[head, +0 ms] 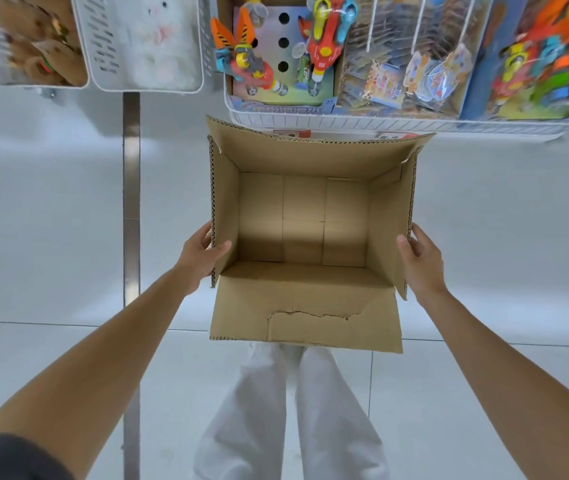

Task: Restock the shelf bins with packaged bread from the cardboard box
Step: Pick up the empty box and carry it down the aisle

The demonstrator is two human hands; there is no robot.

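Ahead, blur hides the bins' [103, 43] contents; hands [200, 252] [421, 261] grip the cardboard box [303, 299].

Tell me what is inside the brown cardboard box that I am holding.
Nothing: the open brown cardboard box shows only its bare bottom flaps. The left hand and right hand grip its side walls. The thumbs cover small patches of wall.

A shop aisle. A white wire shelf [380, 124] holds brightly coloured plastic toys sealed on display cards [276, 57], with red-and-white price labels [291, 133] along its front edge. Beside it are white slotted plastic bins [144, 43] of wrapped goods, above a pale glossy tiled floor [51, 358].
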